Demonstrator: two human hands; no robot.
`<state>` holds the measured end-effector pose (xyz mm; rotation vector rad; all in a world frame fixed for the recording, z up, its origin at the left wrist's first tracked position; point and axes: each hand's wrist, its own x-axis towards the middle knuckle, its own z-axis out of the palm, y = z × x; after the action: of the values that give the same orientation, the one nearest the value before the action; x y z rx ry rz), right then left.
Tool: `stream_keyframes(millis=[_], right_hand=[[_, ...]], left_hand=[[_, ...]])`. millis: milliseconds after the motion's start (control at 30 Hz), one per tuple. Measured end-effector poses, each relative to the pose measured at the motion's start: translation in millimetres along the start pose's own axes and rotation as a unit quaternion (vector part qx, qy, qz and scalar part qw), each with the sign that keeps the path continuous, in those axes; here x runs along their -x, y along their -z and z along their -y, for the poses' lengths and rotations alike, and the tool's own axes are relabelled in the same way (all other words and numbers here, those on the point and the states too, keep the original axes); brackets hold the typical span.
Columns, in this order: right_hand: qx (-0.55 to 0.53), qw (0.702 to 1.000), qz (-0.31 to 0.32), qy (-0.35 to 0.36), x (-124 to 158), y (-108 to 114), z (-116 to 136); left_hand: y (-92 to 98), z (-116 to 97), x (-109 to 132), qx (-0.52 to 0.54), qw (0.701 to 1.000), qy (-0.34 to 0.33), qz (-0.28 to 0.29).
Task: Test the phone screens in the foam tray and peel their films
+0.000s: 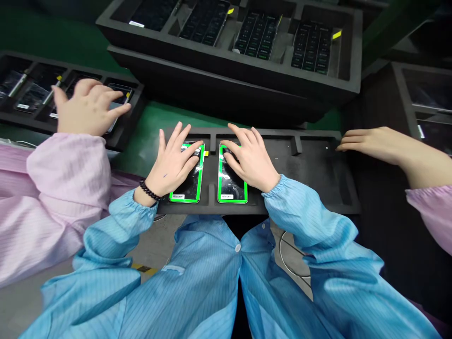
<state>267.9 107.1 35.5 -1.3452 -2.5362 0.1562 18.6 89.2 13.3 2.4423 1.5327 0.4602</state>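
Note:
Two smartphones lie face up, side by side, in a black foam tray [275, 207] in front of me. Each screen is black with a bright green border and has a white label near its lower edge. Over the left smartphone [192, 186] rests my left hand [173, 162], fingers spread, with a bead bracelet at the wrist. My right hand [249, 157] lies over the right smartphone [231, 181], its fingers apart and fingertips at the upper part of the screen. Neither hand grips a phone. A yellow tab [206, 153] sticks out at the left phone's right edge.
Stacked black foam trays [226, 52] stand behind, holding several dark-screened phones. At left, a co-worker's hand [88, 108] is over another phone tray [139, 101]. A hand in a pink sleeve [374, 143] reaches in from the right, near a further tray [406, 89]. The table [169, 115] is green.

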Motion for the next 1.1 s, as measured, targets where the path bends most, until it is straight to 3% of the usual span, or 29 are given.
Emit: stream_keyframes(millis=[167, 333, 533, 767, 933, 1100], right_hand=[[0.005, 1.000, 0.016, 0.011, 0.0, -5.1, -0.4], [0.008, 1.000, -0.015, -0.003, 1.8, -3.3, -1.0], [0.014, 0.999, 0.038, 0.003, 1.1, -4.3, -0.3], [0.011, 0.999, 0.030, -0.013, 1.3, -3.5, -0.4], [0.006, 0.999, 0.036, 0.001, 1.8, -7.5, -2.4], [0.000, 0.999, 0.034, -0.002, 1.3, -8.6, -3.8]], left_hand=[[-2.5, -1.6, -3.3, -0.005, 1.000, 0.005, 0.006], [-4.4, 0.5, -1.7, -0.004, 1.000, 0.009, -0.002], [-5.5, 2.8, -1.0, -0.009, 1.000, 0.003, 0.002], [-10.9, 6.3, -4.6, -0.005, 1.000, -0.010, 0.002], [-3.2, 7.2, 1.4, 0.034, 0.998, 0.003, -0.061], [14.7, -6.8, 25.8, 0.064, 0.985, 0.026, -0.157]])
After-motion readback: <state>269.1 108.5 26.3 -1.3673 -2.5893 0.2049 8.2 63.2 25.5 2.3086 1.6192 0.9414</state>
